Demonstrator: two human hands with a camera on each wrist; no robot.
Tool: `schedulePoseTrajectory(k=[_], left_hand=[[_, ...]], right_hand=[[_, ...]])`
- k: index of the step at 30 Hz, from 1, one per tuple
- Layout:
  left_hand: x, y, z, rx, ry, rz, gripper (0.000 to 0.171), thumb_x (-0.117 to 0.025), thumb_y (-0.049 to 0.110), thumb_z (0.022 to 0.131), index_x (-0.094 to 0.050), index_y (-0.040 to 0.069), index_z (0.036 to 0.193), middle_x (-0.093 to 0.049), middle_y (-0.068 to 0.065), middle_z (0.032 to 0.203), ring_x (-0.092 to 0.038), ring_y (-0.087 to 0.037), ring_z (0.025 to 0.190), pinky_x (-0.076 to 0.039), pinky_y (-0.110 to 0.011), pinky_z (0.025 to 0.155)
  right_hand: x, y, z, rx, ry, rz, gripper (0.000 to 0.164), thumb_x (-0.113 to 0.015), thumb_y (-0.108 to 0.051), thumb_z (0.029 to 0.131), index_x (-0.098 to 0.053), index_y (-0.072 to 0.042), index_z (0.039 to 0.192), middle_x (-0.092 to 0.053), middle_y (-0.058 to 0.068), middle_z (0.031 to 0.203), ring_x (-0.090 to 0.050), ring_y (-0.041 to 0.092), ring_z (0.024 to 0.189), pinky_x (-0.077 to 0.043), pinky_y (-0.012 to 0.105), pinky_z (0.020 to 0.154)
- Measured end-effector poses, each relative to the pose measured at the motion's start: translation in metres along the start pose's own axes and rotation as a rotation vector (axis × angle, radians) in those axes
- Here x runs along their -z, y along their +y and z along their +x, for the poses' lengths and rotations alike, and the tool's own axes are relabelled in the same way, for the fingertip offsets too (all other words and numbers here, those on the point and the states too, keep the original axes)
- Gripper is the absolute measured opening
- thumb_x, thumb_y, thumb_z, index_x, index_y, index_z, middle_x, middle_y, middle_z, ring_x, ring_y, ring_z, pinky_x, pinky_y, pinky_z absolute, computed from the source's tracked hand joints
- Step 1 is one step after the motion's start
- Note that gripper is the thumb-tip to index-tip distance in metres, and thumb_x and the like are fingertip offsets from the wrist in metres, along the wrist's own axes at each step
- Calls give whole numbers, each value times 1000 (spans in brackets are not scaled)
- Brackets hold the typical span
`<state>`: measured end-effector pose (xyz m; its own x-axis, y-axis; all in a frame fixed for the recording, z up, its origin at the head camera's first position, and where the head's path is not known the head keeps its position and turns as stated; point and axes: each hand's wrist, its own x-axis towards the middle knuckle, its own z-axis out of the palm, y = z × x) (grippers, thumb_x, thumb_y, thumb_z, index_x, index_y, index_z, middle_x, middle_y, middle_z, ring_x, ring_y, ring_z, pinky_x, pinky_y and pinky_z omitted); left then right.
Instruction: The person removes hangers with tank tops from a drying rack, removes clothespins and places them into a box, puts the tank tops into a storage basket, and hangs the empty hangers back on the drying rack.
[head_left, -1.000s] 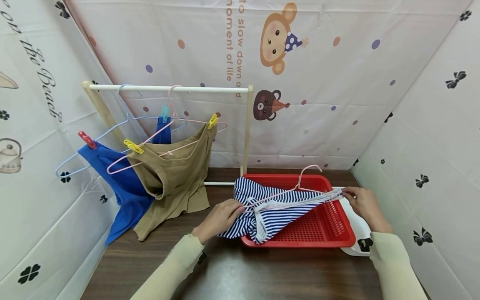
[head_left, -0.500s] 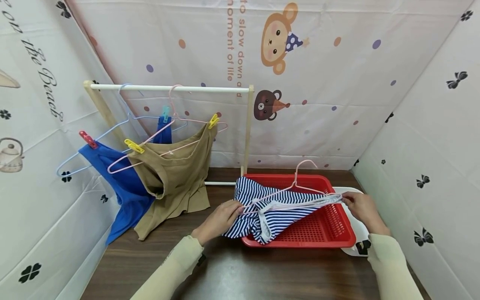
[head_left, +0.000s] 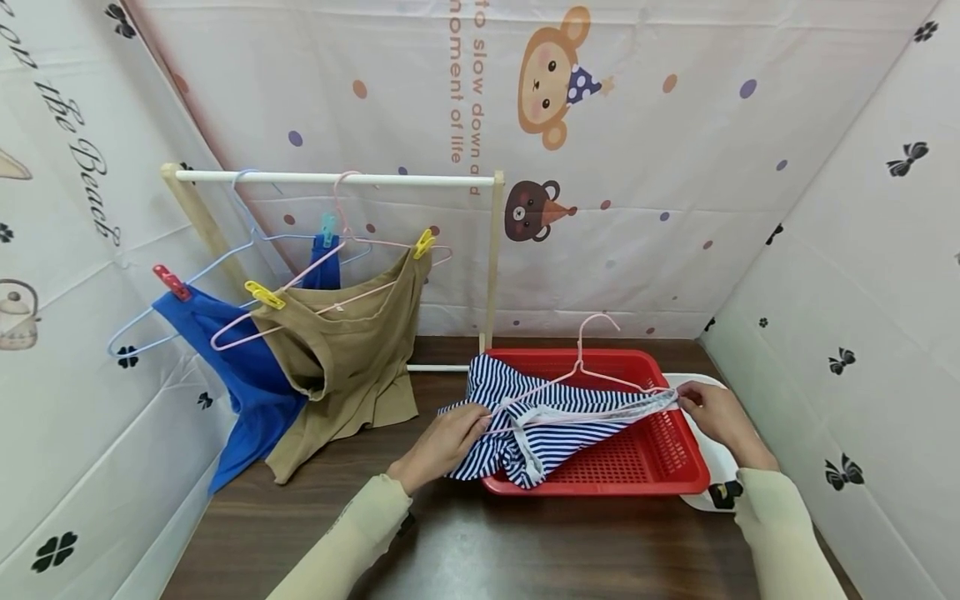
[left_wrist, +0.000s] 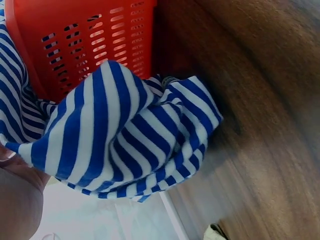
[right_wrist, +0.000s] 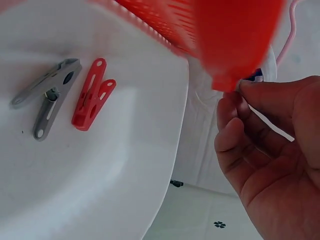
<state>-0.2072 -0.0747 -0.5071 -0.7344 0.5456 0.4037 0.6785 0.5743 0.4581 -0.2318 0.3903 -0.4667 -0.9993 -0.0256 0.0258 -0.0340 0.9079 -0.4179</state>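
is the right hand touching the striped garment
Touching: the head view shows the right hand pinching the white edge of the striped garment.

Small cloth-lined booth [head_left: 825, 217], laundry-corner setup; home or studio, can't tell. Evidence: wood-look table [head_left: 465, 542] under left grip [head_left: 441, 442] and right grip [head_left: 722, 417]; cartoon-print sheet [head_left: 660, 167] beyond them, patterned sheets [head_left: 877, 350] either side; small clothes rack [head_left: 420, 179] with hung garments [head_left: 367, 342] past left grip; red basket [head_left: 667, 442] between grips; white tray [head_left: 712, 446] with clothespins [right_wrist: 90, 95] beside right grip.
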Motion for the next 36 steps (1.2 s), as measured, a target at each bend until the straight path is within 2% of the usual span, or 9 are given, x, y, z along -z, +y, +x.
schedulePoseTrajectory(k=[6,14,20,26,29,36], left_hand=[[-1,3,1,51,-14,33,17,-45,25,105,-58,14,105,-51,7,85,-47,-6,76,-44,-22,71],[-1,4,-2,26,42,28,14,-46,23,105,-55,16,97,-44,6,77,-43,-5,71,-39,-19,65],[4,3,-6,20,72,49,16,-46,20,105,-60,12,101,-52,7,83,-47,-5,75,-46,-23,69],[10,0,-10,29,110,55,14,-50,17,103,-63,11,106,-61,4,91,-57,-6,83,-53,-29,77],[12,-1,-11,12,132,58,16,-49,17,103,-64,10,107,-63,3,93,-60,-7,86,-54,-30,78],[20,-4,-14,-40,183,88,15,-51,15,103,-65,9,106,-63,3,91,-60,-7,83,-53,-28,75]], right_hand=[[-3,1,1,20,20,5,22,-57,-9,95,-65,5,111,-68,21,97,-61,28,83,-52,37,67],[-6,2,-2,23,18,17,21,-60,-9,95,-65,3,111,-68,23,100,-64,34,88,-56,42,69],[-6,1,-3,25,18,18,20,-59,-9,95,-65,3,109,-68,23,100,-64,33,88,-55,41,67],[-5,0,-6,18,15,12,21,-60,-11,95,-65,2,111,-68,23,100,-64,34,88,-56,42,68],[-5,0,-8,10,5,11,22,-61,-12,94,-66,2,111,-68,23,101,-63,34,89,-56,43,68],[-8,-2,-13,-4,-22,25,26,-68,-17,91,-66,0,111,-68,21,102,-64,28,85,-55,36,63]])
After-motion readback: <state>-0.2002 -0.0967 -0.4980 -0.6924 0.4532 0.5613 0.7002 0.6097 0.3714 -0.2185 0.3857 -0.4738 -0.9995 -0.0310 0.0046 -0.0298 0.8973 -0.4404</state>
